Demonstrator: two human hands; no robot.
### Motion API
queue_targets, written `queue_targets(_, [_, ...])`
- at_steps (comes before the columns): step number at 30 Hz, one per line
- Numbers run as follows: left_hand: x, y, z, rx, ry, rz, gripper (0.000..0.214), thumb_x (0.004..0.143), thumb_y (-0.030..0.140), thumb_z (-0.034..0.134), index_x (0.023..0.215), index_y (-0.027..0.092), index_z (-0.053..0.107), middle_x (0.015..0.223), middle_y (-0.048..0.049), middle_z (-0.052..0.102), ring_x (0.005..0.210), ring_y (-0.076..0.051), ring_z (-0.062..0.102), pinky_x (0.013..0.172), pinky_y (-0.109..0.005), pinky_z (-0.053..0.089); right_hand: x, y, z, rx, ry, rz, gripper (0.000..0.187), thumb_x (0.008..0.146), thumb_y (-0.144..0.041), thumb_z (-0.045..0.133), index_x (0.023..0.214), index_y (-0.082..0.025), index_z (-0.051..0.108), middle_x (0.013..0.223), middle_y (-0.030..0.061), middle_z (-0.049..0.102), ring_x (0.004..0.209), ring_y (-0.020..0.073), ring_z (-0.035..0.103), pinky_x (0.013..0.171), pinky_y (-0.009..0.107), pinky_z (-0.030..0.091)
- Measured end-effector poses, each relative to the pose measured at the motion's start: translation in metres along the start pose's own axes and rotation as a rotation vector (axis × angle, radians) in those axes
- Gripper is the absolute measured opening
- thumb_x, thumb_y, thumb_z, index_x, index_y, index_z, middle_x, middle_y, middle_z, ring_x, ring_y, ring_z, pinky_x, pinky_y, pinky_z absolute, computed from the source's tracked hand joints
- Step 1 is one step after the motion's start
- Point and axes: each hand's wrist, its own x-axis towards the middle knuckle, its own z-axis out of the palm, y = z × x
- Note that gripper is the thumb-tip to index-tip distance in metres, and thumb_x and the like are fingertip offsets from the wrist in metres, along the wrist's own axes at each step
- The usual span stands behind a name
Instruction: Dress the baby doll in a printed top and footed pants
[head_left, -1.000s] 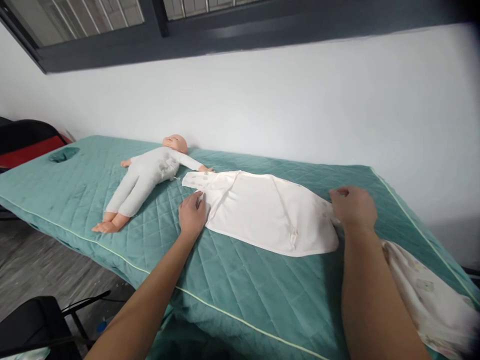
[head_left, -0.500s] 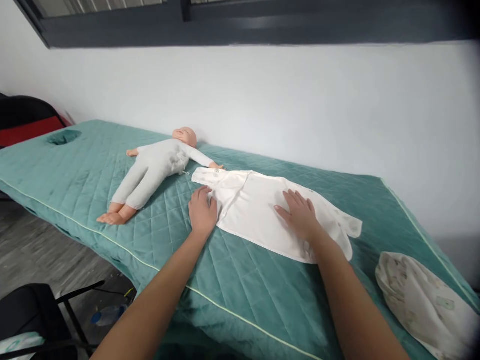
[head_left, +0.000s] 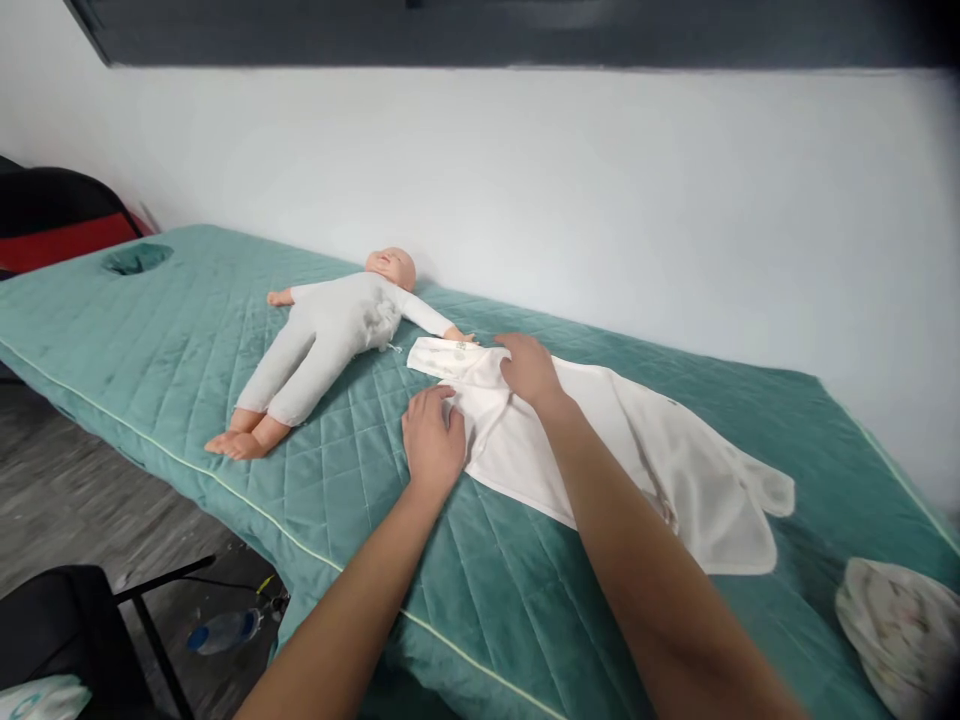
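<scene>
Head view, read from left to right. A doll [head_left: 330, 320] in white lies on the green quilted bed [head_left: 360, 450], one outstretched arm ending just beside the narrow left sleeve [head_left: 435, 358] of the white garment [head_left: 622, 420]; whether they touch is unclear. Next comes the left hand [head_left: 435, 440], fingers bent, at the garment's near-left edge; whether cloth is pinched cannot be told. Slightly farther off, the right hand [head_left: 531, 368] lies on the upper side of the same end, fingers curled, its grip likewise uncertain. The garment, spread flat, has its long axis running from this end away toward the lower right, passing beneath the right forearm; its opposite sleeve is well apart from both hands. At far right, a patterned cloth [head_left: 900, 620] lies bunched, apart from the garment.
</scene>
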Motion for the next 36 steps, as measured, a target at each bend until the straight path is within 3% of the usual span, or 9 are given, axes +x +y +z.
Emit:
queue_targets(6, [0.001, 0.002, 0.000, 0.030, -0.029, -0.024, 0.022, 0.088, 0.013, 0.053, 0.103, 0.024, 0.063, 0.116, -0.0059, 0.072, 0.115, -0.029, 0.061, 0.097, -0.047, 0.043, -0.002, 0.016, 0.008, 0.009, 0.071, -0.018, 0.028, 0.087, -0.015, 0.053, 0.106, -0.020, 0.072, 0.116, 0.0104, 0.072, 0.116, 0.0305, 0.058, 0.110, 0.050, 0.038])
queue_targets(12, [0.001, 0.002, 0.001, 0.034, -0.057, -0.028, 0.022, 0.087, 0.012, 0.053, 0.100, 0.024, 0.065, 0.112, -0.0048, 0.074, 0.111, -0.028, 0.061, 0.098, -0.047, 0.042, -0.002, 0.011, 0.003, 0.001, 0.212, -0.019, 0.016, 0.087, -0.022, 0.059, 0.092, -0.022, 0.074, 0.118, 0.0118, 0.066, 0.115, 0.0310, 0.055, 0.103, 0.044, 0.044])
queue_targets(15, [0.001, 0.003, -0.001, 0.036, -0.073, -0.038, 0.022, 0.087, 0.011, 0.052, 0.100, 0.024, 0.065, 0.113, -0.0039, 0.074, 0.113, -0.028, 0.060, 0.100, -0.047, 0.041, -0.002, 0.007, 0.002, 0.078, 0.266, 0.108, 0.017, 0.089, -0.027, 0.057, 0.093, -0.022, 0.073, 0.098, 0.0096, 0.068, 0.098, 0.0268, 0.062, 0.093, 0.039, 0.048])
queue_targets(19, [0.002, 0.005, -0.003, 0.047, -0.093, -0.053, 0.024, 0.087, 0.010, 0.051, 0.099, 0.024, 0.066, 0.112, -0.0025, 0.074, 0.115, -0.026, 0.060, 0.103, -0.045, 0.041, 0.000, 0.006, 0.004, 0.353, 0.241, 0.335, 0.018, 0.088, -0.034, 0.056, 0.096, -0.022, 0.066, 0.065, -0.0006, 0.066, 0.067, 0.0196, 0.062, 0.078, 0.035, 0.049])
queue_targets(22, [0.002, 0.005, -0.003, 0.044, -0.084, -0.055, 0.023, 0.087, 0.010, 0.050, 0.097, 0.023, 0.066, 0.112, -0.0026, 0.074, 0.115, -0.025, 0.060, 0.103, -0.044, 0.042, 0.001, 0.008, 0.007, 0.633, 0.233, 0.405, 0.020, 0.084, -0.033, 0.057, 0.098, -0.020, 0.062, 0.072, -0.0003, 0.072, 0.056, 0.0144, 0.058, 0.064, 0.029, 0.049])
queue_targets(25, [0.001, 0.003, -0.002, 0.023, -0.055, -0.039, 0.021, 0.087, 0.012, 0.050, 0.096, 0.023, 0.065, 0.114, -0.0036, 0.073, 0.115, -0.025, 0.061, 0.104, -0.043, 0.043, 0.002, 0.009, 0.009, 0.774, 0.248, 0.417, 0.020, 0.080, -0.031, 0.059, 0.097, -0.019, 0.062, 0.082, 0.0018, 0.075, 0.051, 0.0110, 0.054, 0.052, 0.025, 0.045])
queue_targets(31, [0.016, -0.005, 0.003, 0.133, -0.033, -0.063, 0.022, 0.090, 0.019, 0.055, 0.110, 0.021, 0.063, 0.128, -0.0094, 0.067, 0.123, -0.029, 0.057, 0.103, -0.046, 0.044, -0.002, 0.010, 0.010, 0.756, 0.202, 0.362, 0.016, 0.079, -0.030, 0.060, 0.089, -0.019, 0.066, 0.085, 0.0030, 0.075, 0.061, 0.0120, 0.059, 0.053, 0.023, 0.049])
queue_targets(36, [0.045, -0.009, 0.009, 0.277, -0.089, -0.153, 0.026, 0.092, 0.033, 0.060, 0.115, 0.021, 0.064, 0.113, -0.0118, 0.072, 0.117, -0.035, 0.059, 0.100, -0.051, 0.042, -0.005, 0.011, 0.012, 0.695, 0.181, 0.320, 0.015, 0.080, -0.027, 0.059, 0.089, -0.019, 0.067, 0.084, 0.0014, 0.072, 0.064, 0.0121, 0.062, 0.060, 0.025, 0.053])
